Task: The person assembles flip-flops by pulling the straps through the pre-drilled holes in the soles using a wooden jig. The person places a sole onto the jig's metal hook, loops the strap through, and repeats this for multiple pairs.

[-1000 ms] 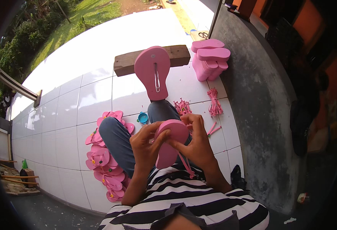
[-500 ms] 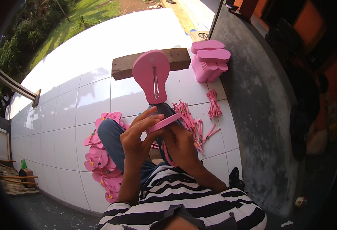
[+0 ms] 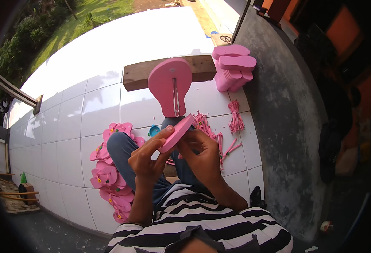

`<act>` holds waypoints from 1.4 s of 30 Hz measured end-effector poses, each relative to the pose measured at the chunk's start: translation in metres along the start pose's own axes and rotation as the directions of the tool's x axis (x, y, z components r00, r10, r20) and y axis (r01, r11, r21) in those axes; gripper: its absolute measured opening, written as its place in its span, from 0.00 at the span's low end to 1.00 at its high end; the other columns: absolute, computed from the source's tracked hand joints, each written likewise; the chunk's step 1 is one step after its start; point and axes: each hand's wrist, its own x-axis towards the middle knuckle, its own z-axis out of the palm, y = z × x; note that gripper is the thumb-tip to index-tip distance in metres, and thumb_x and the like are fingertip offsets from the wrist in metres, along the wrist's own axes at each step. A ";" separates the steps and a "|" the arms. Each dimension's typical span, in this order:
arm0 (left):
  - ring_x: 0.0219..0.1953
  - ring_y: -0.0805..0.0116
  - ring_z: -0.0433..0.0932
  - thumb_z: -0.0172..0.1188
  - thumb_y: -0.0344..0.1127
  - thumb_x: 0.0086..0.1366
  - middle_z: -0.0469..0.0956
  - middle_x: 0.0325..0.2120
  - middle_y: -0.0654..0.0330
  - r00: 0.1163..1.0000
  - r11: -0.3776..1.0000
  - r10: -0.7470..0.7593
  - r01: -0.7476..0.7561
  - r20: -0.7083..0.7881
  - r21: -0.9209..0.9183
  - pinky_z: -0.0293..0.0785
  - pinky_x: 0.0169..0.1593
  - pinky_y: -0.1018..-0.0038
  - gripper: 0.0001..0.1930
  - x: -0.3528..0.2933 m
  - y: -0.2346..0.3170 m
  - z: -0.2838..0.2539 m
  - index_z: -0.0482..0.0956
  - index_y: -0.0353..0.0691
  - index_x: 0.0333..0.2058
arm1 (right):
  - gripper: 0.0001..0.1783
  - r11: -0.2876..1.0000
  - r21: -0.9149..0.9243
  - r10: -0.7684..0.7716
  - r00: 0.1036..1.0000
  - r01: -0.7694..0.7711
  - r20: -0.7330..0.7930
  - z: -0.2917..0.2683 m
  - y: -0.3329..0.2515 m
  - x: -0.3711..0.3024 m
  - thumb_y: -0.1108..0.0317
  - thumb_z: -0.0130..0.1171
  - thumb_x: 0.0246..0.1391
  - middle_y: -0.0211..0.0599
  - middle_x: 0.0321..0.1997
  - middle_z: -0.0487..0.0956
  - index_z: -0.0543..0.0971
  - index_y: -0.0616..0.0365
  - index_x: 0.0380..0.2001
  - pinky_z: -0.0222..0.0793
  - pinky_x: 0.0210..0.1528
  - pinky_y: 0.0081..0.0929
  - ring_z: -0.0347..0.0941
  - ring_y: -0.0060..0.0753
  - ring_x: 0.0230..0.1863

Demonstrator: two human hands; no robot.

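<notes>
First: Your left hand (image 3: 145,159) grasps a pink sole (image 3: 178,134) in the middle of the frame, fingers slightly parted and bent around its lower left end.

Second: And your right hand (image 3: 200,156) sits against its right side, fingers curled in behind it. The sole hides their tips, so I can't tell whether you're pinching anything there.

First: The piece you hold is smooth and matte, tilted so its thick, rounded edge shows.

Second: Just above it you have a broader pink form (image 3: 162,86) with a thin metal loop (image 3: 176,99) on its face, in front of a rough wooden beam (image 3: 135,76).

First: Right of your knees lie slender pink straps (image 3: 203,122), plus a tied bundle (image 3: 236,117), on glossy white tiles (image 3: 101,107).

Second: Smooth soles are stacked (image 3: 234,63) at upper right; strapped sandals (image 3: 106,175) overlap at lower left.
</notes>
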 end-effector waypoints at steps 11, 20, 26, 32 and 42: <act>0.48 0.56 0.81 0.61 0.23 0.66 0.80 0.43 0.39 0.961 0.990 -0.113 0.088 -0.252 -0.111 0.80 0.47 0.67 0.18 -0.003 -0.015 -0.010 0.63 0.37 0.50 | 0.28 0.948 -0.041 0.317 0.935 -0.314 0.157 -0.026 0.036 0.013 0.48 0.54 0.66 0.26 0.18 0.72 0.77 0.62 0.21 0.61 0.32 0.20 0.67 0.14 0.28; 0.56 0.59 0.72 0.56 0.26 0.69 0.69 0.57 0.38 0.844 0.647 -0.457 0.099 -0.281 -0.756 0.67 0.60 0.64 0.21 -0.039 0.002 0.010 0.53 0.43 0.51 | 0.19 0.283 0.863 0.336 0.886 -0.418 0.319 -0.005 0.057 0.022 0.57 0.54 0.66 0.33 0.49 0.79 0.73 0.55 0.54 0.67 0.59 0.34 0.74 0.30 0.53; 0.47 0.66 0.77 0.59 0.21 0.62 0.74 0.50 0.48 0.902 0.912 -0.410 0.401 -0.135 -0.088 0.73 0.53 0.70 0.19 -0.030 -0.040 -0.020 0.69 0.35 0.52 | 0.17 0.916 0.291 -0.255 0.960 0.278 -0.114 -0.025 0.056 0.028 0.77 0.63 0.55 0.39 0.49 0.80 0.73 0.57 0.48 0.67 0.60 0.37 0.75 0.38 0.55; 0.37 0.62 0.83 0.71 0.21 0.49 0.81 0.38 0.52 0.992 0.991 0.078 -0.067 0.099 -0.112 0.81 0.37 0.74 0.18 0.026 -0.022 0.000 0.79 0.38 0.41 | 0.22 0.680 -0.319 -0.638 0.747 0.660 0.187 -0.032 0.029 0.045 0.72 0.68 0.46 0.41 0.47 0.80 0.73 0.56 0.45 0.65 0.61 0.44 0.74 0.45 0.54; 0.37 0.66 0.83 0.70 0.21 0.52 0.79 0.37 0.51 0.999 0.993 0.049 -0.050 -0.018 -0.108 0.82 0.36 0.75 0.15 0.045 -0.033 0.009 0.78 0.36 0.39 | 0.23 0.682 -0.352 -0.628 0.760 0.640 0.165 -0.032 0.014 0.061 0.69 0.68 0.50 0.40 0.46 0.78 0.71 0.56 0.48 0.63 0.57 0.43 0.73 0.45 0.51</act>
